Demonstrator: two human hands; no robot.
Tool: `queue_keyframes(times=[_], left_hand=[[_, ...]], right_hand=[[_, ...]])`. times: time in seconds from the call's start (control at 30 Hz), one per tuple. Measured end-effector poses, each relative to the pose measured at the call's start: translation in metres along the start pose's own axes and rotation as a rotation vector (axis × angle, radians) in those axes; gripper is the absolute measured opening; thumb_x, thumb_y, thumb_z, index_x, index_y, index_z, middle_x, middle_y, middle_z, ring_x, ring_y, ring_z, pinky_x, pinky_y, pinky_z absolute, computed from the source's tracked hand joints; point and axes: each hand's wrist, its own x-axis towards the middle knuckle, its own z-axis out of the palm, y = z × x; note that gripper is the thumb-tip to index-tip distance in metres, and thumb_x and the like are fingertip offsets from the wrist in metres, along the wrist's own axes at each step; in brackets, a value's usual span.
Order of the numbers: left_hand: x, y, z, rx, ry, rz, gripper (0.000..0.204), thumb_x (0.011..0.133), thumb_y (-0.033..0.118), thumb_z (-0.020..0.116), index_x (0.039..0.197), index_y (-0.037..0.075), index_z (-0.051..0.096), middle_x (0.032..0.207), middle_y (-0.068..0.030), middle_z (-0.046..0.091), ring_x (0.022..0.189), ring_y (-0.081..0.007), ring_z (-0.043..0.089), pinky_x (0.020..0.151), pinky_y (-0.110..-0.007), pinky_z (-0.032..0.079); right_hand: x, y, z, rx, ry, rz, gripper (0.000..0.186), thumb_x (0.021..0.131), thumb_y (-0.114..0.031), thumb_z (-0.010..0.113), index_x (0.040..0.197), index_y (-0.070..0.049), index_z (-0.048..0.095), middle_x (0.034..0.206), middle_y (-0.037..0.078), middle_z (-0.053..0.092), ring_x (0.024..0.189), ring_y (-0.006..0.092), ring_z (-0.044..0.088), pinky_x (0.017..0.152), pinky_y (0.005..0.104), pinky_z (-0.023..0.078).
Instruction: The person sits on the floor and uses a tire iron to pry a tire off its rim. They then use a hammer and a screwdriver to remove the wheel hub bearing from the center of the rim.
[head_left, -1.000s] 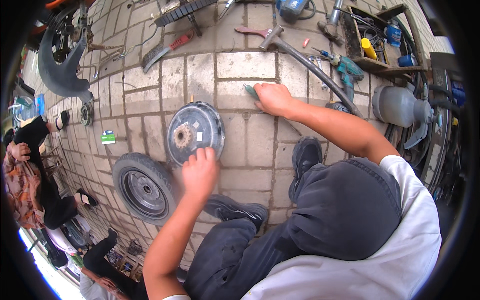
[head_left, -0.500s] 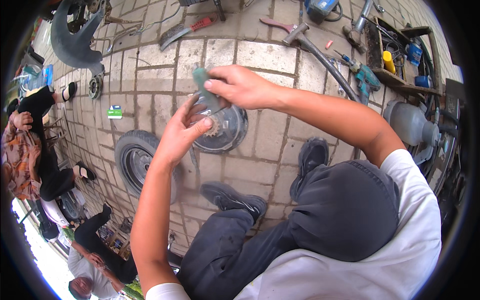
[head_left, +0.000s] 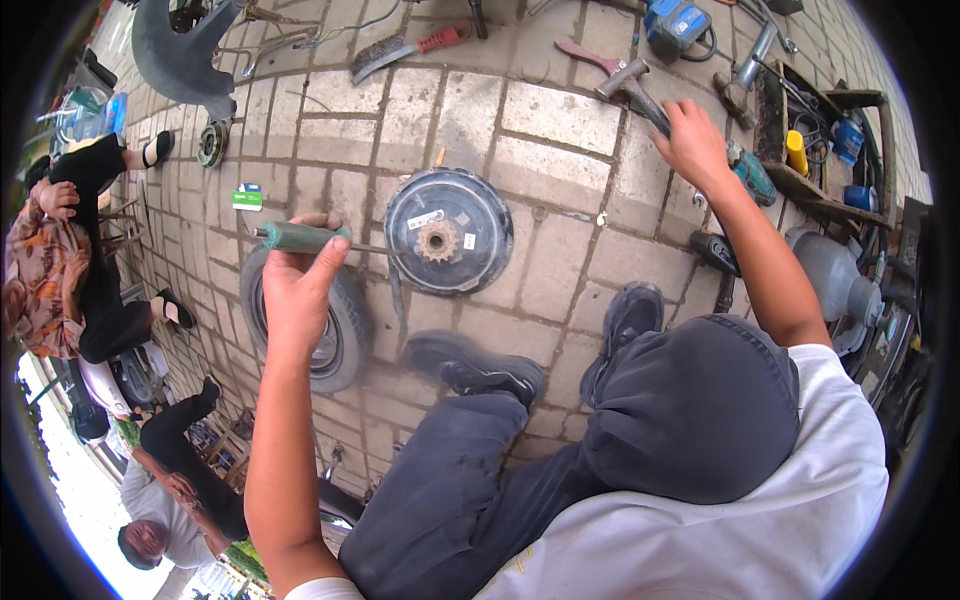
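My left hand is closed round the green handle of a screwdriver. Its thin shaft points right, its far end over the left side of a round black wheel hub lying flat on the paving. At the hub's middle sits a small toothed sprocket, rusty brown. Out to the right, my right hand has its fingers wrapped round the handle of a hammer. The hammer's head shows beyond the fingers; hand and forearm cover much of its handle.
A tyre on a rim lies left of the hub. A wire brush, red-handled pliers, a blue battery tool and a teal drill lie beyond. A wooden toolbox stands right. Two people sit at left.
My hands have separated. The left has drawn left and turned the screwdriver sideways, taking it from the right. My right hand has reached right and gripped the hammer. The view has shifted slightly.
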Motion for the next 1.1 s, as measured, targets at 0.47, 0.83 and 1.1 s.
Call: queue_keyframes(times=[0.47, 0.83, 1.1], left_hand=[[0.029, -0.014, 0.038, 0.223, -0.270, 0.062, 0.021, 0.086, 0.004, 0.070, 0.104, -0.004, 0.062, 0.106, -0.0064, 0.063, 0.089, -0.0112, 0.060, 0.080, -0.026, 0.050], [0.020, -0.026, 0.028, 0.281, -0.302, 0.226, 0.015, 0.083, 0.003, 0.072, 0.096, 0.000, 0.068, 0.106, -0.0083, 0.066, 0.091, -0.0161, 0.064, 0.081, -0.030, 0.050], [0.028, -0.023, 0.027, 0.334, -0.354, 0.293, 0.016, 0.081, 0.001, 0.071, 0.096, -0.002, 0.067, 0.104, -0.0087, 0.066, 0.090, -0.0188, 0.063, 0.080, -0.031, 0.049]], right_hand=[[-0.061, 0.045, 0.004, 0.488, -0.241, 0.410, 0.029, 0.079, -0.021, 0.067, 0.094, 0.002, 0.061, 0.080, 0.023, 0.064, 0.076, 0.0371, 0.064, 0.071, 0.0436, 0.048], [-0.076, -0.011, -0.176, 0.664, -0.371, 0.369, 0.026, 0.083, -0.023, 0.072, 0.084, -0.002, 0.055, 0.065, -0.001, 0.046, 0.061, 0.0091, 0.042, 0.054, 0.0285, 0.036], [-0.035, -0.071, -0.186, 0.505, -0.335, -0.156, 0.028, 0.085, -0.022, 0.070, 0.094, 0.001, 0.057, 0.061, 0.013, 0.054, 0.053, 0.0236, 0.053, 0.054, 0.0393, 0.042]])
